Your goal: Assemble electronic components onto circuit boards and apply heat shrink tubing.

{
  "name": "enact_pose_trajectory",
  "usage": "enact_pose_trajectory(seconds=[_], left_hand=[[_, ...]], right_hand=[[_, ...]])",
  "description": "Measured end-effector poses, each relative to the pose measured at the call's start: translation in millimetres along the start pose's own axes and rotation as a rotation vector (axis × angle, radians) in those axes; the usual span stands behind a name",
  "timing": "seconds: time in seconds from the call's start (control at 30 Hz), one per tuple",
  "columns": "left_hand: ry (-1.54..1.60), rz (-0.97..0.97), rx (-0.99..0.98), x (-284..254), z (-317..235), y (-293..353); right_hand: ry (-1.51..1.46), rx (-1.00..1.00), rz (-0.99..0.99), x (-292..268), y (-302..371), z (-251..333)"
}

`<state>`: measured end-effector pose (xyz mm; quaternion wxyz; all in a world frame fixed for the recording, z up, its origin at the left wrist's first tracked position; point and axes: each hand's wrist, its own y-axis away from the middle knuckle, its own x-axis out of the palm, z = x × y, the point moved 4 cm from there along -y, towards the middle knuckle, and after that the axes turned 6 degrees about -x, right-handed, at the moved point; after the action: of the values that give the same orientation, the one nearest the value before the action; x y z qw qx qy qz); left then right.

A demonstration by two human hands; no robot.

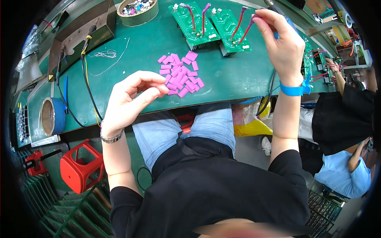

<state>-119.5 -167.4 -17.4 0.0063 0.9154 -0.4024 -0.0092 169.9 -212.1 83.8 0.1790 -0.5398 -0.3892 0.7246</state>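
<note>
My right hand (283,45) is raised over the right circuit board, thumb and forefinger pinched on a purple sleeve (254,17) at the top of a red wire (247,32). That wire rises from the green circuit board (228,27). A second green circuit board (189,22) stands to its left, also with upright red wires. My left hand (133,93) hovers at the left edge of a pile of short purple sleeves (180,75). Its fingers are curled with the tips close to the thumb; whether a sleeve is between them is hidden.
A round tub (137,15) of small parts stands at the back, beside a brown metal tray (81,33). Black cables (85,71) cross the green table (222,81) at left, near a blue tape roll (58,115). Red stool (81,166) below. Co-workers (341,119) sit at right.
</note>
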Motion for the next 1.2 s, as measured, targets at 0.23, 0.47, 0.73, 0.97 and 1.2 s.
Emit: enact_pose_trajectory(seconds=[0.23,0.47,0.73,0.97,1.2], left_hand=[[0.022,-0.028,-0.042,-2.8,6.1,6.3],[-0.017,-0.009,-0.006,0.9,4.9,8.9],[0.008,-0.025,-0.007,3.2,10.5,16.4],[0.056,-0.048,-0.014,2.2,15.0,23.3],[0.086,-0.061,-0.029,1.1,16.1,33.0]], right_hand=[[0.089,-0.023,0.000,-2.9,2.9,2.8],[-0.119,0.163,-0.007,-1.2,7.7,-11.9],[-0.093,0.132,0.044,-2.9,5.4,-12.5],[-0.234,0.098,0.193,-3.7,-5.3,-20.7],[-0.268,0.026,0.464,-9.6,-24.8,-37.6]])
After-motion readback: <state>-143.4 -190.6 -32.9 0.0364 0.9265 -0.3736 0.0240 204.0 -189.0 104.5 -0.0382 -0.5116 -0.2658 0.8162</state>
